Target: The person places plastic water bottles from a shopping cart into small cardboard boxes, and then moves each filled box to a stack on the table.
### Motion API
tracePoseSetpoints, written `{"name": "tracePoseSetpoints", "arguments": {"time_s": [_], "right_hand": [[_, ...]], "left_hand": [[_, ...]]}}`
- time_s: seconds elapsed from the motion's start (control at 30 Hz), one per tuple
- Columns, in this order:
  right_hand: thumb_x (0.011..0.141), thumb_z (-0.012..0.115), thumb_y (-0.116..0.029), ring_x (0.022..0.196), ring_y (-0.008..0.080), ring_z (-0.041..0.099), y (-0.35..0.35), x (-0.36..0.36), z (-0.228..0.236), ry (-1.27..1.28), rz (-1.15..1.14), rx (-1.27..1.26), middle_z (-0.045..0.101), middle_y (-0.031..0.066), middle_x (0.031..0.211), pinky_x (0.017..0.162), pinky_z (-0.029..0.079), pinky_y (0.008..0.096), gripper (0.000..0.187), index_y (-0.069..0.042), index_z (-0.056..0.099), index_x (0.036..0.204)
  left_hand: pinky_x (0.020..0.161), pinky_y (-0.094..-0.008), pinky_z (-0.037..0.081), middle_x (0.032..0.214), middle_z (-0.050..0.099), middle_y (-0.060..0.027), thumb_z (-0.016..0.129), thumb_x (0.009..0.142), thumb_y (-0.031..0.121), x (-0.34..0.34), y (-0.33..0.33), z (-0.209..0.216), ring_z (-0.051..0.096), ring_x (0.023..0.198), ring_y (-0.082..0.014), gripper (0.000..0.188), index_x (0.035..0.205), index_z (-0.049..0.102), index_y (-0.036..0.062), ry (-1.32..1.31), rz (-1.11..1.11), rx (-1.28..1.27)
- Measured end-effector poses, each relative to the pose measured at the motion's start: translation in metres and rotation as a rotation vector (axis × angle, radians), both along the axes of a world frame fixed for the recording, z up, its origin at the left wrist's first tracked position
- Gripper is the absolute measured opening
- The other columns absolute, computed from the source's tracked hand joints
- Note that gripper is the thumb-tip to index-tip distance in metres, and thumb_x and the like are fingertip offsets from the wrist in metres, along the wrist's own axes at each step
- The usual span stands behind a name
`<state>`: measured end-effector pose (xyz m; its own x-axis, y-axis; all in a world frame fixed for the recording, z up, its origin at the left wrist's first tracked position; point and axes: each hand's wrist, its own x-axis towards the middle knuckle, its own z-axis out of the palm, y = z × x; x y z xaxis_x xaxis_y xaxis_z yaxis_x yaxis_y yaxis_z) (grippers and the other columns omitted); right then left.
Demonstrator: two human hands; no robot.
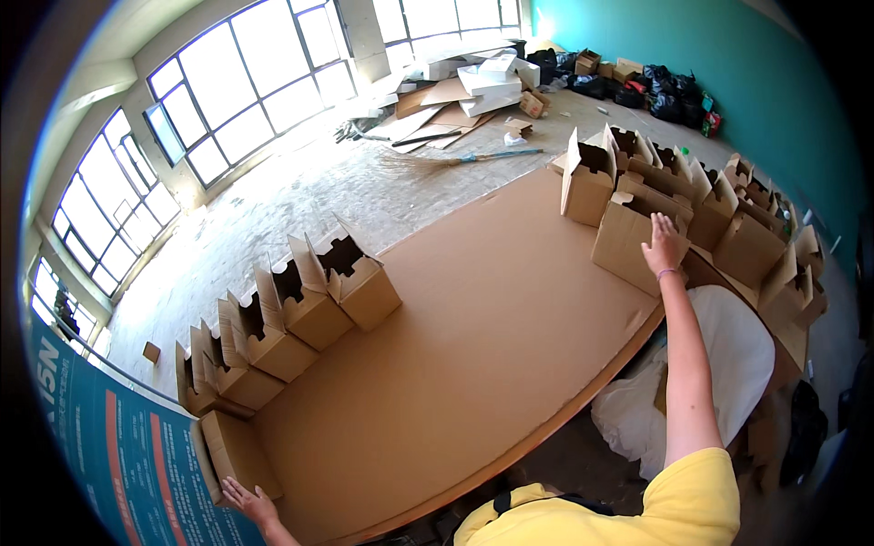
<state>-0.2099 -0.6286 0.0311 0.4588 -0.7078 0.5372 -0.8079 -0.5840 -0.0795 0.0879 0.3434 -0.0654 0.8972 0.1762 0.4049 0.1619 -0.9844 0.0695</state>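
My left hand [251,500] lies with its fingers stretched out against the near side of a closed-looking brown cardboard box [242,451] at the table's left end. Beyond it, several open cardboard boxes [314,317] stand in a row along the left edge, flaps up. Far to the right, my right hand [666,246] is open, its fingers extended at an open carton [628,240]. Whether that palm presses on the carton I cannot tell. More open cartons [751,244] crowd behind and beside it. Neither hand grips anything.
A brown cardboard sheet [455,355] covers the table. White plastic sheeting [728,337] hangs by the near right edge. A blue printed banner [118,437] stands at the left. On the floor beyond lie a broom [464,159], foam and cardboard scraps [492,82], and black bags [674,96].
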Motion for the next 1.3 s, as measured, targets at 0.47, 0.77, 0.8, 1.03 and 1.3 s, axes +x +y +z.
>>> {"name": "tracePoseSetpoints", "arguments": {"time_s": [0.47, 0.77, 0.8, 1.03, 1.3], "right_hand": [[0.076, 0.076, -0.024, 0.087, 0.0338, 0.065, 0.077, 0.031, 0.042, 0.313, 0.633, 0.11, 0.065, 0.011, 0.088, 0.074, 0.053, 0.0444, 0.022, -0.009, 0.062, 0.083], [0.084, 0.068, -0.02, 0.058, 0.0262, 0.062, 0.339, 0.092, 0.061, 0.431, 1.279, 0.061, 0.061, 0.0048, 0.068, 0.051, 0.046, 0.0373, 0.017, -0.011, 0.055, 0.077], [0.083, 0.069, -0.019, 0.057, 0.0267, 0.061, 0.363, 0.098, 0.062, 0.433, 1.327, 0.078, 0.06, 0.005, 0.067, 0.05, 0.045, 0.0373, 0.017, -0.011, 0.055, 0.076], [0.083, 0.069, -0.015, 0.058, 0.0285, 0.06, 0.496, 0.109, 0.074, 0.476, 1.663, 0.228, 0.06, 0.0058, 0.067, 0.05, 0.043, 0.0376, 0.015, -0.009, 0.057, 0.075], [0.076, 0.072, -0.011, 0.072, 0.0266, 0.066, 0.559, 0.107, 0.075, 0.558, 1.69, 0.246, 0.068, 0.0071, 0.079, 0.061, 0.05, 0.0378, 0.01, -0.009, 0.064, 0.082]], "left_hand": [[0.087, -0.0433, 0.052, 0.108, 0.069, -0.0226, 0.063, 0.083, 0.004, -0.185, 0.046, -0.019, 0.066, 0.101, -0.0366, 0.025, 0.105, 0.071, -0.0036, 0.022, 0.337, -0.281], [0.068, -0.045, 0.052, 0.083, 0.071, -0.0208, 0.059, 0.081, 0.01, -0.289, 0.038, -0.107, 0.067, 0.076, -0.0383, 0.02, 0.088, 0.075, 0.0003, -0.071, 0.348, -0.431], [0.068, -0.0445, 0.052, 0.082, 0.07, -0.0216, 0.059, 0.081, 0.01, -0.292, 0.019, -0.094, 0.067, 0.075, -0.0387, 0.02, 0.089, 0.075, 0.0003, -0.045, 0.379, -0.408], [0.075, -0.0449, 0.054, 0.084, 0.071, -0.0189, 0.063, 0.076, 0.017, -0.373, 0.041, -0.165, 0.068, 0.078, -0.037, 0.022, 0.089, 0.076, 0.0046, 0.228, 0.442, -0.561], [0.082, -0.0459, 0.052, 0.097, 0.07, -0.0182, 0.07, 0.073, 0.017, -0.416, 0.074, -0.228, 0.065, 0.094, -0.0377, 0.028, 0.098, 0.073, 0.0053, 0.497, 0.642, -0.607]]}}
